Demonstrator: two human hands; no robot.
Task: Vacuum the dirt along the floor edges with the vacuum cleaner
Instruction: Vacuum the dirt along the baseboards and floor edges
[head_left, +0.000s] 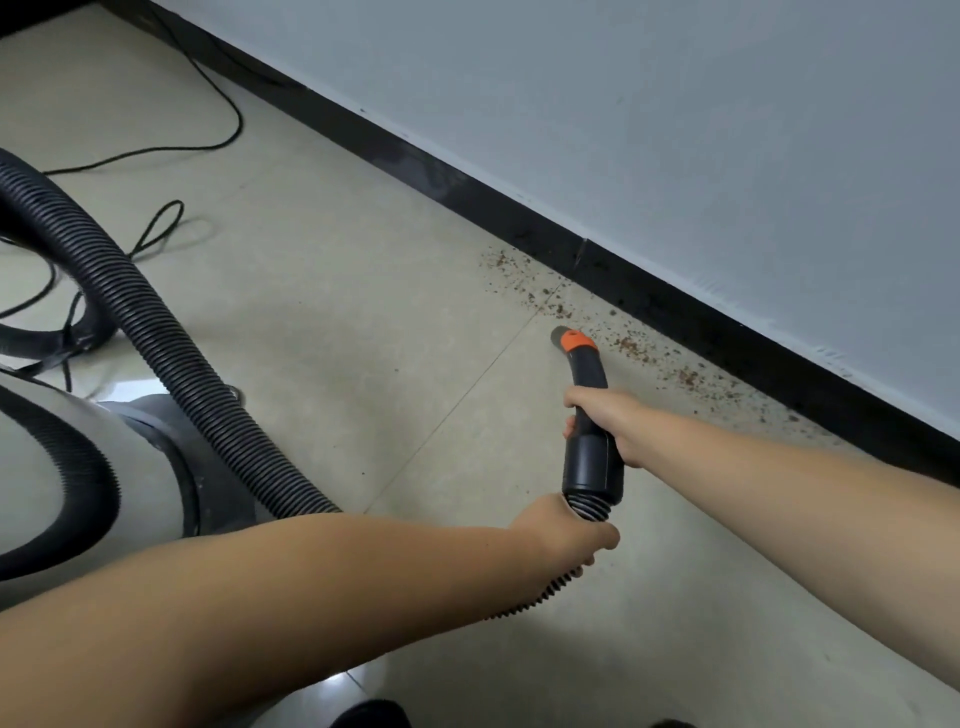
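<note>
A black curved vacuum nozzle (586, 364) with an orange collar points down at the beige tile floor. My right hand (602, 415) grips the nozzle handle from the right. My left hand (566, 535) grips the ribbed black hose (171, 332) just behind the handle. Reddish-brown dirt (631, 345) lies scattered along the floor beside the black baseboard (467, 192), to the right of and beyond the nozzle tip. The tip sits a short way left of the dirt strip. The grey vacuum cleaner body (62, 467) stands at the lower left.
A thin black power cord (208, 145) loops over the floor at the upper left. A pale grey wall (675, 130) rises above the baseboard. Dark shoe tips (371, 714) show at the bottom edge.
</note>
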